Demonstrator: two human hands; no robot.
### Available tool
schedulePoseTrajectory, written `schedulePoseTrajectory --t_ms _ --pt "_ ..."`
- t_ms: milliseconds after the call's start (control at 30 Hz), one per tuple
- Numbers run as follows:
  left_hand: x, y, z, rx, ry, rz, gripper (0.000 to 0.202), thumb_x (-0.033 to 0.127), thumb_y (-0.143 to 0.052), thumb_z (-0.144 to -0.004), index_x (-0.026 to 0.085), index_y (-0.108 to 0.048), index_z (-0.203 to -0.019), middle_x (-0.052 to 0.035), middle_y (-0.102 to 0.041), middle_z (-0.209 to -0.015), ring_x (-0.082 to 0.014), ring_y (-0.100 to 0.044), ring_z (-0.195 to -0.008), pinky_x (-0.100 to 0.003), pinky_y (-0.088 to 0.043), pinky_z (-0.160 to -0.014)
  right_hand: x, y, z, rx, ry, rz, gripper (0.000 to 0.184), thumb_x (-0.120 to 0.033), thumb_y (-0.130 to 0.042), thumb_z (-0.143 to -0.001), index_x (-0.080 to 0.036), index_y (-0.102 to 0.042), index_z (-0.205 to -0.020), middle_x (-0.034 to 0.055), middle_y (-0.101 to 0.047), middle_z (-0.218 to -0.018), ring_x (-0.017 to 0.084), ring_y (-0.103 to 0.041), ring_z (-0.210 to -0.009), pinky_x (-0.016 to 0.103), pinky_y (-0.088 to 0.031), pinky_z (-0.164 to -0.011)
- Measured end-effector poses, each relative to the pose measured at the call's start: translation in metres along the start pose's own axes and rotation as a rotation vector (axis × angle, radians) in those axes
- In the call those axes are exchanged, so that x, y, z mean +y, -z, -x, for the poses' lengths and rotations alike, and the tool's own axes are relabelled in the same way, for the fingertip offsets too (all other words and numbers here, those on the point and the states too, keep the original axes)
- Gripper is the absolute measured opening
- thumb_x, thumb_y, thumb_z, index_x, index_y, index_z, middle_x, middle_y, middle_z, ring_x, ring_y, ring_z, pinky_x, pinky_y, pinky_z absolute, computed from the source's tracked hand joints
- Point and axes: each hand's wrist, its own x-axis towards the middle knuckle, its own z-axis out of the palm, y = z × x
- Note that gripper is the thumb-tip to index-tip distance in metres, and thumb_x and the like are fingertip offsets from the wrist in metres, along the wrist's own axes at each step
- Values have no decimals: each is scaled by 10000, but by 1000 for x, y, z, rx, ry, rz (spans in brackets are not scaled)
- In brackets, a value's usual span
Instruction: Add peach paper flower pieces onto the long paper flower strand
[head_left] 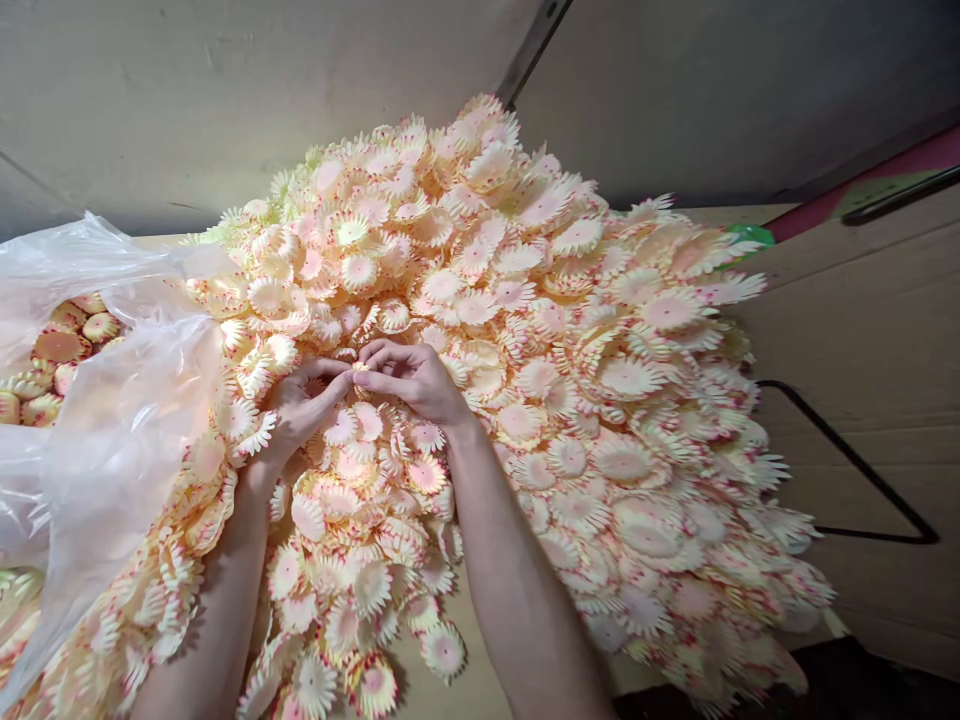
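A small cream fabric flower piece (361, 368) is pinched where the fingertips of both hands meet. My left hand (306, 400) grips it from the left with thumb and forefinger. From the right, my right hand (411, 378) closes thumb and fingers on the same piece. Both hands rest over a big heap of flower-shaped petal pieces (517, 420), cream with pale pink centres and red-tipped edges. More loose petal pieces (345, 570) lie between my forearms. Exactly how the fingers divide the piece is too small to make out.
At the left a translucent plastic bag (135, 400) lies open, with stacked flower pieces (64, 350) inside. A grey wall (225, 90) stands behind the heap. To the right are a cardboard panel (862, 330) and a bent black metal rod (847, 455).
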Motion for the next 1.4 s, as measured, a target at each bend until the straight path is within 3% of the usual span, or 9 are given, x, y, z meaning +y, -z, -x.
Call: schedulePoseTrajectory --t_ms 133,300,400,567,800,1067,1267,1400 --pt "2 -2 0 19 45 4 172 341 -645 -828 175 -652 -781 -7 -653 -725 -101 -572 -642 -214 -463 -589 -2 1 2 -33 -32 -3 193 -327 -812 -680 -178 -693 -652 30 -571 -933 121 -555 -807 284 -463 -720" --pt "3 -4 0 33 27 64 167 341 -624 -844 179 -620 -801 14 -603 -707 -84 -543 -627 -199 -450 -599 -3 1 2 -60 -21 15 223 -364 -789 -715 -174 -680 -673 34 -566 -949 126 -555 -827 278 -459 -730" --pt "0 -4 -1 64 17 92 170 346 -638 -836 182 -621 -793 19 -602 -697 -78 -538 -626 -194 -451 -612 -2 -1 0 9 0 1 281 -399 -794 -711 -179 -620 -685 20 -582 -864 121 -546 -773 272 -464 -727" --pt "-6 -4 -2 9 -3 74 224 402 -677 -804 179 -661 -792 -4 -641 -702 -96 -561 -642 -210 -466 -612 -1 -5 -2 73 21 -53 432 -408 -862 -615 -214 -597 -897 0 -588 -837 132 -566 -799 281 -490 -794" --pt "-2 -6 -2 71 12 89 207 386 -632 -833 184 -617 -791 9 -630 -707 -89 -573 -647 -202 -473 -618 -1 -5 -1 -6 17 49 376 -427 -803 -686 -183 -528 -603 -1 -576 -781 99 -500 -664 262 -436 -625" --pt "-5 -5 -1 9 32 31 210 391 -674 -796 181 -663 -787 -22 -665 -747 -111 -583 -667 -226 -466 -590 -1 -6 -2 53 -12 -49 436 -448 -860 -595 -201 -528 -733 6 -594 -795 124 -538 -731 271 -485 -696" --pt "-4 -7 -1 0 68 55 229 410 -663 -812 187 -643 -765 16 -578 -619 -88 -492 -545 -230 -406 -512 0 -3 -2 52 19 14 328 -465 -788 -707 -192 -609 -732 11 -618 -758 133 -563 -721 272 -486 -684" --pt "0 -6 -1 47 70 25 167 351 -607 -856 190 -598 -813 19 -555 -664 -89 -502 -589 -220 -422 -551 2 -3 -2 87 21 66 315 -483 -761 -730 -191 -649 -763 9 -628 -751 135 -569 -730 276 -498 -713"
